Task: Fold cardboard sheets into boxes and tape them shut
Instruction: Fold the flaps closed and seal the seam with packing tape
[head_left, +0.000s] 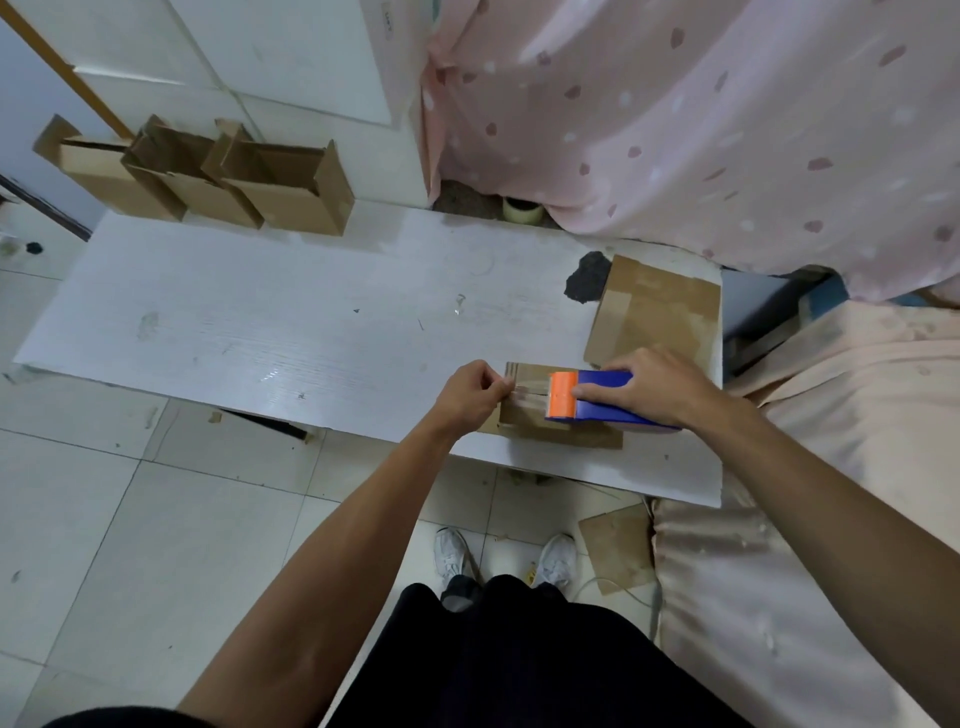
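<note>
On table (260, 322), near-right edge: box (550, 436), top partly hidden under tape dispenser (566, 397).
Left hand (470, 395): pinching tape end (511, 384), strip barely visible.
Right hand (649, 387): gripping dispenser.
Behind: flat sheets (654, 317); open boxes (291, 192) far-left.

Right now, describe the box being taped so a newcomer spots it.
On the white table, look at the near right corner, just in front of the flat cardboard stack. The box there sits under a blue-and-orange tape dispenser; unlike the open boxes at the far left, it is folded shut.

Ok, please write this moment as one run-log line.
step: taping box seam | left hand: pinches tape end | right hand: grips tape dispenser on box
</note>
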